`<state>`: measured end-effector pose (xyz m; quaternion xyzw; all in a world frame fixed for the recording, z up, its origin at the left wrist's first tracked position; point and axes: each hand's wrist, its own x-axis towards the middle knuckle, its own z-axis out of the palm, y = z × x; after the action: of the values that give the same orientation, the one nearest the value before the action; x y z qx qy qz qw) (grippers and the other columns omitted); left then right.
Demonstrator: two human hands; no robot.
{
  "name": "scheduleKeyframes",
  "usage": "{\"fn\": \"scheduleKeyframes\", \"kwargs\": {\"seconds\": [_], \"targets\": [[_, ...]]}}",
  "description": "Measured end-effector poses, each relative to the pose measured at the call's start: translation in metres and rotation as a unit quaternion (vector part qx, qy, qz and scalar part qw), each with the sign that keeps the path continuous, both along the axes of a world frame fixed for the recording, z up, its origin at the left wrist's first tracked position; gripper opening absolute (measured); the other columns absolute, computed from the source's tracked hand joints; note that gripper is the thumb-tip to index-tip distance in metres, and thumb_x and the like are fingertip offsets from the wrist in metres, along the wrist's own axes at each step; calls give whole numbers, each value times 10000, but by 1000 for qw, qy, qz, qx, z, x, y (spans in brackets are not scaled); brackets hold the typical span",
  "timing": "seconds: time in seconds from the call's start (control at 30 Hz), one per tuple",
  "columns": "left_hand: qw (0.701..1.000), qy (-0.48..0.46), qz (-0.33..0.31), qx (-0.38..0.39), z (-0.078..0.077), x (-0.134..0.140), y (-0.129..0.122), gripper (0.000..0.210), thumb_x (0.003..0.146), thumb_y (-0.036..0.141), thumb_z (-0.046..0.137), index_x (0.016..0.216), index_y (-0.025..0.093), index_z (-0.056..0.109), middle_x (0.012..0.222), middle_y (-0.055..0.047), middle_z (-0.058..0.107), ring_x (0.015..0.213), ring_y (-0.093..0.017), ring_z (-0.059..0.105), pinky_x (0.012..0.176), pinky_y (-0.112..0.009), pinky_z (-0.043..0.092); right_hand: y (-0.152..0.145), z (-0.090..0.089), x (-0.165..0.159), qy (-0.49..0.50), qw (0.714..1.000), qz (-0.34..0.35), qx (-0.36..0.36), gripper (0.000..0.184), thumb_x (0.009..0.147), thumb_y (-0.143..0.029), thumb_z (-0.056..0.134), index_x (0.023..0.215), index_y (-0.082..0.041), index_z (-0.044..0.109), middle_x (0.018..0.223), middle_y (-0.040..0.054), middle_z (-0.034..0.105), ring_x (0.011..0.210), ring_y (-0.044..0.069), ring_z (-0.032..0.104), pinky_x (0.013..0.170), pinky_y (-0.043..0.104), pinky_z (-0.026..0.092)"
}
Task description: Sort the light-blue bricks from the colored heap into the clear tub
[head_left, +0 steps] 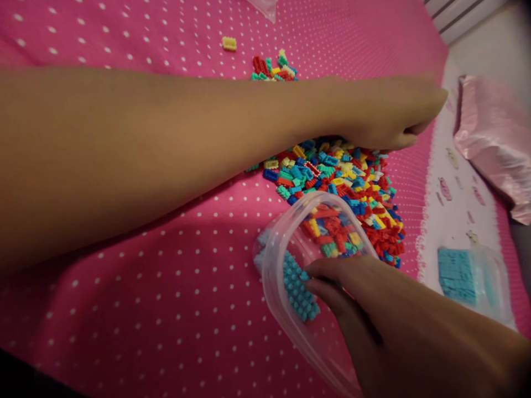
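Note:
My right hand [360,309] reaches into a clear plastic container [274,265] from the lower right. Its thumb and finger pinch a small light-blue toy brick [307,275] at the edge of a block of joined light-blue bricks [297,293] inside. My left hand [394,113], at the end of an arm stretched across the view, is above the far side of a heap of mixed toy bricks [340,171]. The fingers of that hand are curled, and whatever they may hold is hidden. Part of the heap lies behind my left forearm.
Pink dotted cloth [166,309] lies under everything. At the right is another clear container [493,276] with stacked blue bricks [456,275]. Beyond it lies a shiny pink pillow [493,138]. A single yellow brick [229,43] lies apart near the top.

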<state>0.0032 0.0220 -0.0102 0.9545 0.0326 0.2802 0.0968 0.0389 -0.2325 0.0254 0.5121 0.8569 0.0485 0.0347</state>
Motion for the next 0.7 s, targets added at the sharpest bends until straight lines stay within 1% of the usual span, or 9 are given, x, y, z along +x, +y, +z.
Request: {"fn": "scheduleKeyframes", "kwargs": {"seconds": [0.13,0.23,0.3,0.4,0.5,0.6,0.67,0.7], "targets": [[1000,-5,4,-8,-1,3,2,461,733,204,401,890,257,831,708,-97,710,590,-224,348,696,-452,213,1,2,0,-2,1000,-2,-24,160,974,-277,472,986,-331,622,792,-54,747,484,106,662,250,214,371],[1000,-21,-4,-12,-2,7,4,460,679,230,423,872,269,838,651,-115,698,562,-231,332,683,-461,204,3,3,-3,-16,1000,-6,-23,194,981,-261,457,969,-319,641,783,-50,744,493,112,669,281,218,417],[1000,-23,-10,-12,-2,8,6,474,670,254,420,886,271,842,656,-124,704,560,-240,339,675,-466,208,5,4,-5,-18,1000,-3,-20,209,987,-262,451,963,-317,651,774,-53,741,488,107,666,291,215,431],[1000,-25,-11,-9,-3,8,7,490,676,268,409,903,271,843,666,-129,708,569,-247,345,679,-468,215,4,3,-6,-18,1000,-2,-19,237,1000,-278,430,957,-328,658,800,-51,753,502,109,674,282,218,420],[1000,-25,-14,-9,-2,8,6,485,682,259,405,896,269,840,655,-122,701,569,-236,322,684,-464,213,1,4,-3,-17,1000,-4,-14,241,1001,-274,422,992,-322,658,848,-36,766,527,116,688,274,226,406],[1000,-18,-10,-11,-2,8,5,476,679,239,409,884,241,839,655,-127,698,575,-229,317,689,-464,207,-1,5,0,-19,999,-11,-23,221,981,-246,444,994,-326,649,857,-33,765,549,123,698,270,227,391],[1000,-14,-5,-9,-2,9,5,458,681,227,418,870,235,836,655,-118,697,568,-214,305,678,-461,214,-1,6,1,-13,999,-11,-36,205,959,-240,471,980,-341,648,889,-33,773,612,132,726,271,216,378],[1000,-17,-5,-7,-3,10,6,448,683,221,421,859,240,833,651,-108,694,561,-204,293,669,-457,220,0,6,1,-6,999,-23,-31,200,946,-250,484,973,-354,652,913,-39,779,629,136,732,267,217,364]]}}
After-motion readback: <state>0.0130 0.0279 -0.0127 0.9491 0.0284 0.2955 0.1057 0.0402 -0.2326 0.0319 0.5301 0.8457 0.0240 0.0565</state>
